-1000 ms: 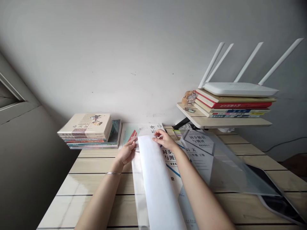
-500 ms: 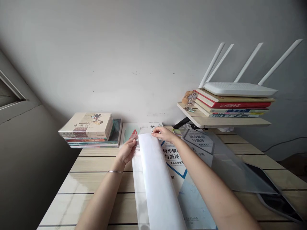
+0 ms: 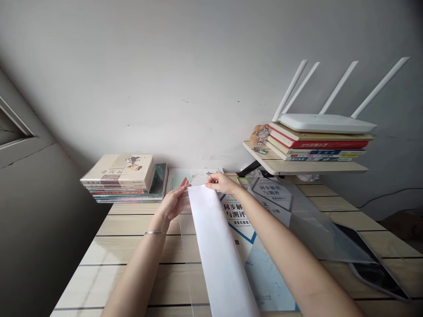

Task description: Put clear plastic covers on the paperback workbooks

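Observation:
A workbook (image 3: 267,273) with a blue and white printed cover lies on the table in front of me. Along its left side a long white sheet (image 3: 218,251) stands partly raised; whether it is a page or the inside of a cover I cannot tell. My right hand (image 3: 220,182) pinches the sheet's top edge between thumb and fingers. At the top left corner, my left hand (image 3: 173,201) grips the edge of a clear plastic book cover (image 3: 190,251). This film spreads left of the white sheet, and another part (image 3: 317,229) extends to the right of the workbook.
A stack of books (image 3: 120,176) stands at the back left, with more books (image 3: 178,176) beside it. At the right, a raised shelf (image 3: 297,167) carries a pile of books (image 3: 324,144) and a white router (image 3: 327,122). A dark flat device (image 3: 380,277) lies under the film.
My left hand has shifted slightly left and its fingers have straightened somewhat. The film beside the white sheet has flattened toward the table. My right hand has slid slightly left with the sheet's top edge.

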